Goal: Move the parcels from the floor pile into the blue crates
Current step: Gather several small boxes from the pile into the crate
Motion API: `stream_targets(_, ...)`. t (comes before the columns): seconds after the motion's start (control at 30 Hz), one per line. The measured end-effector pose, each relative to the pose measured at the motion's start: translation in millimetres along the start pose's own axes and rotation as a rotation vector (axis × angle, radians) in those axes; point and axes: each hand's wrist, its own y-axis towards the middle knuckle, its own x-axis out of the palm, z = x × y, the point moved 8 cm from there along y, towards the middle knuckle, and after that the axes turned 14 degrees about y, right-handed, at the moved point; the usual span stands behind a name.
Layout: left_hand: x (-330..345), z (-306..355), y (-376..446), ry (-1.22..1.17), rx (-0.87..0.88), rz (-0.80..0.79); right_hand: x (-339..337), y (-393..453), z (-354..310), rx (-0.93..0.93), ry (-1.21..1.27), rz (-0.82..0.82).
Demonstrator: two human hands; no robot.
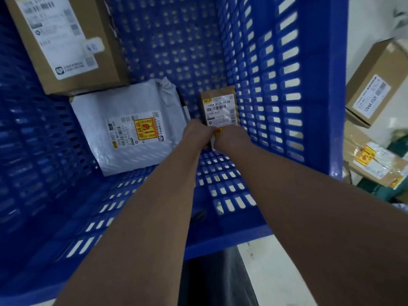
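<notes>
Your left hand (198,133) and right hand (231,138), both pinching small brown parcel (219,109), deep inside crate (320,85) by its right wall. Box (66,40), grey bag (132,124) already in crate. Several boxes (371,91) remain outside, right of crate.

A deep blue slotted plastic crate (276,89) holds three parcels: a brown cardboard box with a white label (66,40) at the far left, a grey plastic mailer bag with an orange sticker (130,127) just beside it, and a small brown labelled packet (219,108) upright against the right wall
</notes>
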Motion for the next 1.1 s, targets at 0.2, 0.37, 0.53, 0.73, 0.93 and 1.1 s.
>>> stream_targets(0.2, -32.9, -6.7, -47.5, 0.042, -0.088, 0.012, -14.0, -36.6, -5.4, 0.001, 0.16, -0.045)
stream_targets(0.37, -72.6, -11.2, -115.5, 0.177, -0.082, 0.015, -32.9, -107.5, -30.7, -0.135, 0.536, -0.084)
stream_targets(0.53, -92.4, -6.7, -175.2, 0.235, -0.004, 0.045, -54.0, -179.7, -35.1, -0.24, 0.827, 0.013)
stream_targets(0.73, -77.3, 4.9, -237.8, 0.176, 0.166, 0.219, -49.0, -254.7, 12.0, -0.213, 1.267, 0.12)
stream_targets(0.93, -39.3, 27.4, -324.2, 0.442, 0.712, 0.695, 11.2, -280.8, 122.0, 0.027, 1.544, 0.172)
stream_targets(1.1, 74.2, 15.2, -328.3, 1.054, 0.94, 0.33, 99.9, -276.0, 241.7, 0.433, 1.633, 0.003)
